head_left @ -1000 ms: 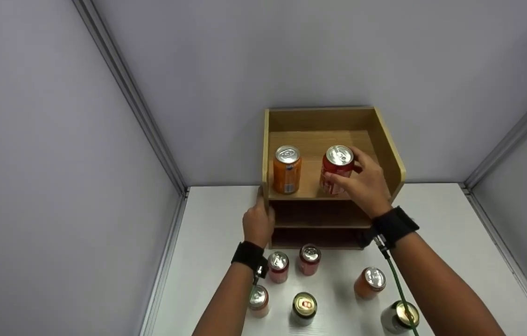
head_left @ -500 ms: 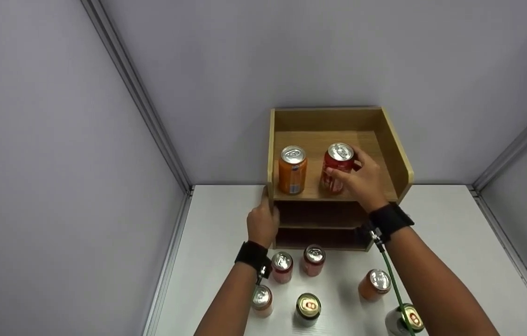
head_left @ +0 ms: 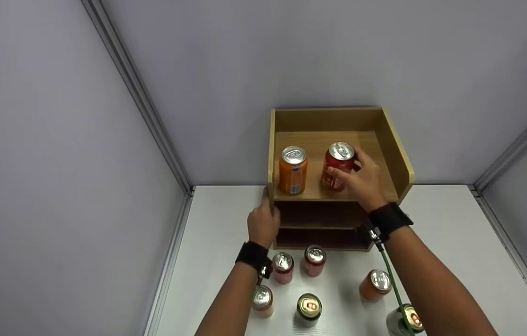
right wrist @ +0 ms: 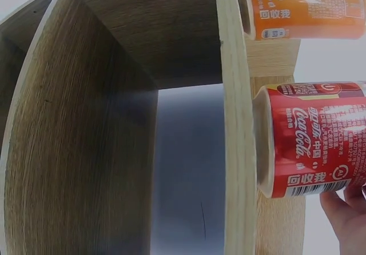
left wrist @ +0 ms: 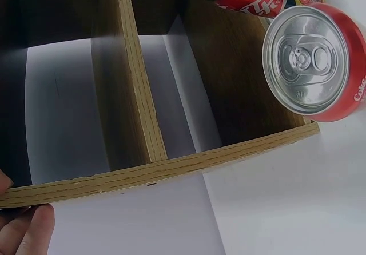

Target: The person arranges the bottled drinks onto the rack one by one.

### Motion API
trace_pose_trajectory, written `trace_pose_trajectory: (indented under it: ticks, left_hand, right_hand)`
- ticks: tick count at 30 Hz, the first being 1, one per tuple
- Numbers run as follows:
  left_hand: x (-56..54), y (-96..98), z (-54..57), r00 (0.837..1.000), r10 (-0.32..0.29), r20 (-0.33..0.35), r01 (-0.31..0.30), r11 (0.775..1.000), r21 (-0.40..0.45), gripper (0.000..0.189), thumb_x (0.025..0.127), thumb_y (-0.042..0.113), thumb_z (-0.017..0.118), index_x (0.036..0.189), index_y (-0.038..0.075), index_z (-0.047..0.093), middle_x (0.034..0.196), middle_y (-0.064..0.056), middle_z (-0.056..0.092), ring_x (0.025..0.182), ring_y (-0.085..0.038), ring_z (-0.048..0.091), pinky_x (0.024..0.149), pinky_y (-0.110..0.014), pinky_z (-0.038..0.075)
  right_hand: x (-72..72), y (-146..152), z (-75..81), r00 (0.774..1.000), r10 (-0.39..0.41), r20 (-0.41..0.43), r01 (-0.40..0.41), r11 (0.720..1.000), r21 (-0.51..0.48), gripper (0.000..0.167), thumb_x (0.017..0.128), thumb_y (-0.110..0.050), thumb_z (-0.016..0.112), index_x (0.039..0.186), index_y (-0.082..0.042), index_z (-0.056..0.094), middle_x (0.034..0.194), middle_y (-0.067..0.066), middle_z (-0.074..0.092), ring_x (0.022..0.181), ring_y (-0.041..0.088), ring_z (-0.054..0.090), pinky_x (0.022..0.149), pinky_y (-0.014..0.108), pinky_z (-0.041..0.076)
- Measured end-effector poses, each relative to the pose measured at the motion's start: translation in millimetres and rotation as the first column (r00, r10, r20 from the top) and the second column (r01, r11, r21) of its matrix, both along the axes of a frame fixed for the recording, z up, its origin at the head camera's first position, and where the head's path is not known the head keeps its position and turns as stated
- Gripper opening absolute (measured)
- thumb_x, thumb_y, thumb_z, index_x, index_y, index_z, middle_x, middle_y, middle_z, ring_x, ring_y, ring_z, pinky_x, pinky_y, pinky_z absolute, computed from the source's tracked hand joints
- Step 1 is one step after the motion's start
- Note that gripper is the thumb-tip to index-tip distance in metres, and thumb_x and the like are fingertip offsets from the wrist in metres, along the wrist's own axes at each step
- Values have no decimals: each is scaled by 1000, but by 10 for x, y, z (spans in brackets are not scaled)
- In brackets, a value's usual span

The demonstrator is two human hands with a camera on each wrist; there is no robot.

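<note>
Two hands busy: my right hand (head_left: 365,183) pinches a red can (head_left: 337,163), thumb across its front, fingers round its right side; my left hand (head_left: 262,224) clasps a side panel (left wrist: 114,178) between thumb and fingers.
Red can: upright in the top tier of the wooden shelf (head_left: 328,120); whether its base touches the board I cannot tell.
Orange can (head_left: 293,173): upright to the left in that tier, apart from mine.
Wrists: black bands (head_left: 390,219) on both, a green cable (head_left: 392,280) trailing from my right.
White table (head_left: 216,224): six more cans (head_left: 309,313) stand before the shelf, two of them gold-lidded.
Grey wall (head_left: 328,51): just behind the shelf.
</note>
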State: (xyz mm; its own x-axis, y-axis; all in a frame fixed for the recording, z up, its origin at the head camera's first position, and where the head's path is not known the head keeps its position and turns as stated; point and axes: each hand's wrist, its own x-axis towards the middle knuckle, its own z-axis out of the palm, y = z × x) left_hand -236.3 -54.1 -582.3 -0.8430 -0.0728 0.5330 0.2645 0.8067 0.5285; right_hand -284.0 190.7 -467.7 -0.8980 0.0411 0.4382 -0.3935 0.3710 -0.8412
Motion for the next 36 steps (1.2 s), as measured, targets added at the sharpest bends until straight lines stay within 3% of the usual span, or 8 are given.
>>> trace_pose_trajectory:
  ticks: [8, 15, 23, 29, 36]
  left_hand:
    - [2, -18, -13, 1000, 2, 7, -2, 1000, 16, 16, 83, 7, 72, 90, 2, 59, 66, -11, 63, 57, -27, 64, 50, -41, 49]
    - [0, -48, -56, 1000, 20, 4, -20, 1000, 2, 14, 85, 10, 70, 89, 2, 60, 67, -12, 64, 58, -27, 64, 51, -41, 49]
    - [-5, -47, -66, 1000, 25, 10, -25, 1000, 6, 14, 86, 11, 70, 90, 2, 60, 67, -11, 64, 57, -27, 64, 50, -41, 49]
    - [-11, -49, -41, 1000, 13, -4, -13, 1000, 23, 18, 85, 7, 68, 100, 0, 60, 67, -13, 65, 57, -27, 64, 49, -40, 49]
    - [19, -47, -44, 1000, 19, -9, -19, 1000, 24, 22, 84, 7, 68, 104, -1, 62, 69, -14, 66, 58, -27, 65, 50, -41, 49]
  right_hand:
    - [29, 16, -66, 999, 23, 41, -24, 999, 34, 91, 73, -21, 87, 146, 1, 37, 136, 19, 49, 125, 32, 47, 101, 45, 39]
    - [185, 97, -69, 999, 40, 4, -40, 999, -28, 95, 75, -17, 85, 150, -3, 29, 142, 17, 42, 131, 31, 42, 106, 45, 33]
    - [456, 292, -128, 1000, 5, -9, -6, 998, -57, 90, 75, -13, 85, 148, -4, 33, 142, 13, 43, 130, 28, 42, 107, 39, 33]
    - [718, 476, -233, 999, -18, -36, 19, 1000, 7, 84, 76, -6, 83, 146, -4, 37, 141, 9, 45, 131, 25, 42, 106, 39, 34]
    - [1187, 619, -233, 984, -53, -168, 73, 990, 117, 79, 68, 12, 82, 137, 9, 43, 132, 25, 50, 124, 31, 47, 102, 33, 38]
